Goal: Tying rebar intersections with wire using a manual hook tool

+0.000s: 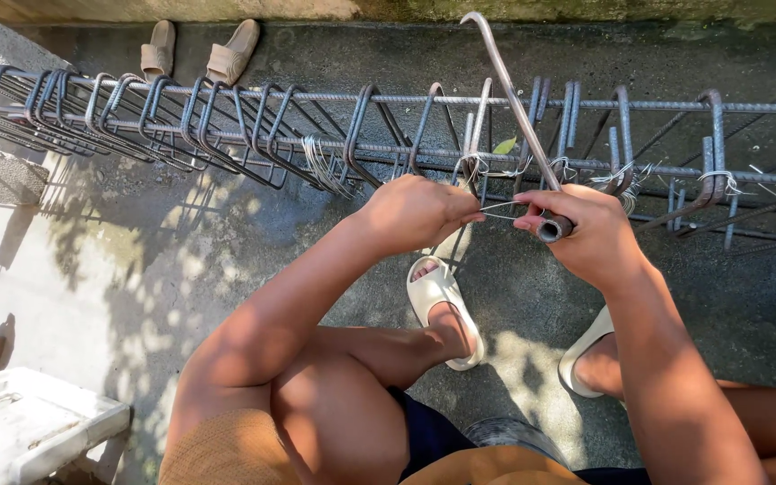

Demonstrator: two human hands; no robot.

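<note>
At the lower left of the frame sits a white plastic crate on the pale concrete, with a scrap of red just above it at the left edge. Along the upper left, the rebar cage runs across the picture, its bent stirrups leaning close together over the long ribbed bars; behind it, at the top, a pair of tan slippers lies on the dark, damp ground.

Moving toward the centre, the left hand is closed in a pinch, fingertips gripping a thin loop of tie wire just in front of the cage (the strand is fine and bright, easy to miss). The wire stretches the short way across to the right hand, which is curled tight around the handle of a metal hook tool; its thumb and forefinger also touch the wire's other end. The tool's shaft rises up and to the left, ending in a bent tip near the top centre of the frame.

Below the hands, a foot in a white slide sandal rests on the concrete, and a second white sandal shows lower right. On the right, more tied joints with loose wire tails hang on the cage.
</note>
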